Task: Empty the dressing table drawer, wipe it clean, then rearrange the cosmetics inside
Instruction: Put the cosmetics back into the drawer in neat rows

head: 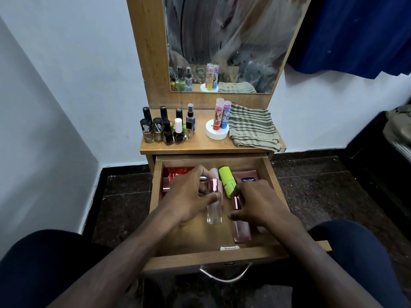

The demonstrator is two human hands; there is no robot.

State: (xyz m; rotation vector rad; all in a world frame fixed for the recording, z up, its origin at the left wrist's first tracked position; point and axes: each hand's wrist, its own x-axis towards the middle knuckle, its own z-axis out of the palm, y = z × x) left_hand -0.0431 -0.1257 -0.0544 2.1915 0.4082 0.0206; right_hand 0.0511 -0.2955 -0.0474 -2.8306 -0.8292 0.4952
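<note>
The wooden drawer is pulled out below the dressing table top. My left hand grips a clear bottle with a pink metallic cap lying in the drawer's middle. My right hand has its fingers on a pink bottle with a pink cap lying to the right. Behind them lie a lime-green tube, a Vaseline tub and a red box with a pink-capped item beside it.
On the table top stand several nail polish bottles, a small spray bottle, two lip balm tubes on a white jar and a folded striped cloth. A mirror rises behind. My knees flank the drawer.
</note>
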